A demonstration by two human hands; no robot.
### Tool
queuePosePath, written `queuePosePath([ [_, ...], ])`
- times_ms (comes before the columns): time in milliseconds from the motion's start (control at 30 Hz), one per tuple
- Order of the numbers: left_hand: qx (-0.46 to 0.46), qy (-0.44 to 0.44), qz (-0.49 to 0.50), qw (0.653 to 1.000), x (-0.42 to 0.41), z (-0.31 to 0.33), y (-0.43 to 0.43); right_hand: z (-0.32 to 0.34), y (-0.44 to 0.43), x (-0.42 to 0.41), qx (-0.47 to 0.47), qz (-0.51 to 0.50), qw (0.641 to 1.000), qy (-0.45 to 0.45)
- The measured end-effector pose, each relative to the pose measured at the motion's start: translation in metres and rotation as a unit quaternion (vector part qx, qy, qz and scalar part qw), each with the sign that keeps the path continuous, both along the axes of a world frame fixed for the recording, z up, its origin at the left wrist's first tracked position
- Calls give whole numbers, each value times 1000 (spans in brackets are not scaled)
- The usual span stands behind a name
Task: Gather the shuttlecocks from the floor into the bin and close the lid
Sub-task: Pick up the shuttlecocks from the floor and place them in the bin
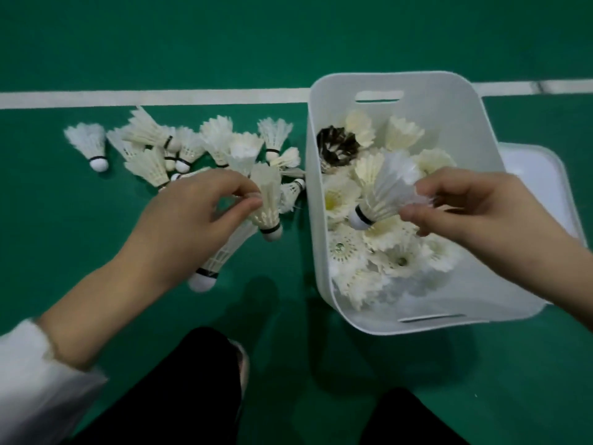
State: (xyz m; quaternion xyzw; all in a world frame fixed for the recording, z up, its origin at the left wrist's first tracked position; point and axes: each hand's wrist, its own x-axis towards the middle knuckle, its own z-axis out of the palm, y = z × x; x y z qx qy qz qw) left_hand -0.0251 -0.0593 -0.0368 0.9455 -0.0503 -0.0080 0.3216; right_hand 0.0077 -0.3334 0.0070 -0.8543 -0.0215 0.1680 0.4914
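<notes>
**A shuttlecock in each hand, the bin open**

My left hand (199, 216) pinches a white shuttlecock (269, 200) by its feathers, cork down, just above the green floor (288, 43) and to the left of the bin (316, 220). A second shuttlecock (221, 255) lies partly under that palm; I cannot tell whether I hold it too.

My right hand (475, 213) pinches another shuttlecock (385, 194) by the feather rim, tilted with its cork down to the left, over the open bin. Inside the bin lies a heap of shuttlecocks (394, 255), one of them dark-feathered (337, 147).

A loose pile (192, 146) remains on the floor left of the bin, just below the white court line (160, 97), with a lone one (91, 146) at its far left. The lid (539, 175) lies flat on the floor against the bin's right side, partly hidden by the bin and my right hand.
</notes>
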Motion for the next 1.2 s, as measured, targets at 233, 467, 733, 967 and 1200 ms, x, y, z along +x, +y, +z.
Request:
queuePosePath([
  [233, 19, -19, -34, 999, -10, -13, -14, -46, -12, -15, -134, 212, 968, -7],
  [467, 10, -18, -53, 998, -10, -19, -17, -89, 5, -4, -338, 368, 859, -110],
  [733, -6, -24, -65, 998, -11, -26, -18, -107, 13, -4, -387, 402, 823, -107],
  [967, -15, -51, -71, 996, -14, -21, -15, -40, 10, -1, -197, 261, 927, -183],
  [1200, -12, -93, -96, 991, -12, -9, -18, -29, 60, 3, -134, 312, 922, -188],
])
